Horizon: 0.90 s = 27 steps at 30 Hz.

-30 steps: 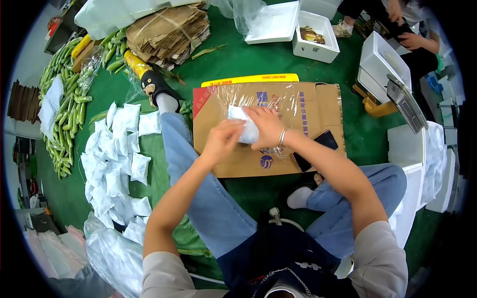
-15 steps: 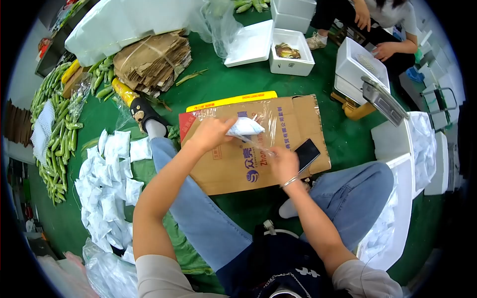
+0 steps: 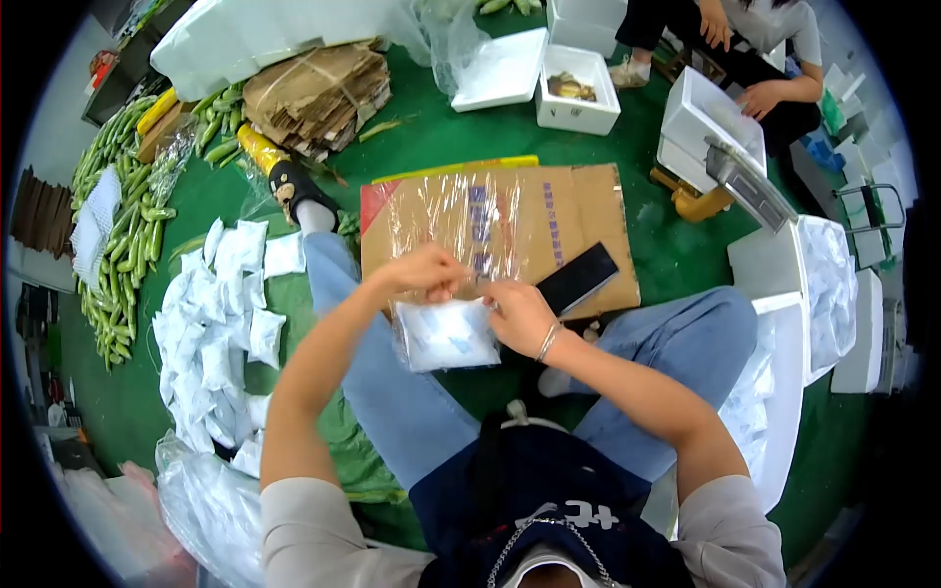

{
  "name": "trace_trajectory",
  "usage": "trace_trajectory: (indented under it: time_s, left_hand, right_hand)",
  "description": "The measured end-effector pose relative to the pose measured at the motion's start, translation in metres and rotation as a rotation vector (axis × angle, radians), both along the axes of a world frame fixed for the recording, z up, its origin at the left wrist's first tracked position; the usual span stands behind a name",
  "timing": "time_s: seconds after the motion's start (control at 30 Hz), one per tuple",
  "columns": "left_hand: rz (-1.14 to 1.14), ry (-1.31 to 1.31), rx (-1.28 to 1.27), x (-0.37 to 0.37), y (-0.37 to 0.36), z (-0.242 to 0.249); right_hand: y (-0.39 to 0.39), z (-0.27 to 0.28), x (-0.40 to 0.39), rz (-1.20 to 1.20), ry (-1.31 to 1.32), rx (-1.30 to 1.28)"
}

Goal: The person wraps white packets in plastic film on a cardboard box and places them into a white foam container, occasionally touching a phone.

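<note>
Both hands are up over the lap: the left hand (image 3: pixel 423 274) pinches the top edge of a white pack in clear film (image 3: pixel 448 334), and the right hand (image 3: pixel 518 312) grips its right corner, so the pack hangs between them. Just beyond lies the flattened cardboard (image 3: pixel 588 206) on the green floor (image 3: pixel 431 137), a black phone (image 3: pixel 576 278) at its near edge. White packs (image 3: pixel 218 323) are piled to the left.

Green floor (image 3: pixel 461 137), flattened cardboard (image 3: pixel 549 220), white packets (image 3: pixel 221 323), green vegetables (image 3: pixel 123 225)

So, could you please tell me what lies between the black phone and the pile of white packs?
In the head view, the flattened cardboard and the person's outstretched leg lie between the phone and the packs.
</note>
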<state>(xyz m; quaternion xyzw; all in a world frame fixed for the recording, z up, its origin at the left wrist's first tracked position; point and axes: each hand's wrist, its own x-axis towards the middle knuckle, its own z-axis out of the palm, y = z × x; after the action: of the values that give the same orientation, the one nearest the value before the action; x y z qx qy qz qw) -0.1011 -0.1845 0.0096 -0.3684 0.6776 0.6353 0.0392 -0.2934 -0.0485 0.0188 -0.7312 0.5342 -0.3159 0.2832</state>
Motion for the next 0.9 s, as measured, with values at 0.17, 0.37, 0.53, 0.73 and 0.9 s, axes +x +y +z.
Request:
trace_trajectory:
  time_s: [0.17,0.37,0.53,0.73,0.9]
  left_hand:
    - [0.392,0.117,0.060,-0.005,0.030,-0.053]
    - [0.716,0.181,-0.280,0.049,0.051,-0.048]
    - [1.028,-0.042,-0.567,0.073,0.118,-0.030]
    - [1.055,-0.288,-0.519,0.054,0.186,-0.065]
    - [1.094,-0.444,-0.388,0.035,0.185,-0.067]
  right_hand:
    - [-0.021,-0.082,0.012,-0.086,-0.079,-0.219]
    - [-0.015,-0.073,0.013,-0.240,-0.221,-0.143]
    - [0.039,-0.082,0.014,-0.148,-0.138,0.014]
    - [0.123,-0.137,0.069,0.491,0.565,0.355]
    - [0.148,-0.196,0.108,0.602,0.844,-0.017]
